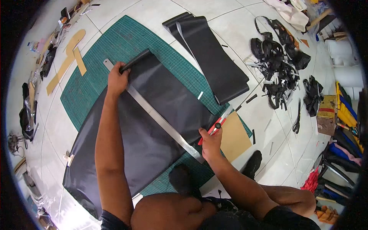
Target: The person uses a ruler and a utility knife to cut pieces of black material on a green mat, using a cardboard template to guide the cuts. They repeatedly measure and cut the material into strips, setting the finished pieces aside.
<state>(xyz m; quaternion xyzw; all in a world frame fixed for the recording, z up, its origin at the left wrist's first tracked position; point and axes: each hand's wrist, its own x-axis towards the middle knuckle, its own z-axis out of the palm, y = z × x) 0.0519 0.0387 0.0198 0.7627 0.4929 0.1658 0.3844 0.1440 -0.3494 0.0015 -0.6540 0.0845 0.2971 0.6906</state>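
A large sheet of black leather-like material lies over a green cutting mat, its far edge curled into a roll. A long metal ruler crosses the sheet diagonally. My left hand is at the ruler's far end, fingers closed round the curled edge of the black sheet. In my right hand is a red utility knife with a black knob, its blade end pointing away from me. That hand is beside the ruler's near end, at the sheet's right edge.
A folded black strip lies across the mat's far right. Tan card is by the knife. Black scraps are heaped at right; tan templates lie at left. A clip grips the sheet's left edge. My feet flank the mat's near corner.
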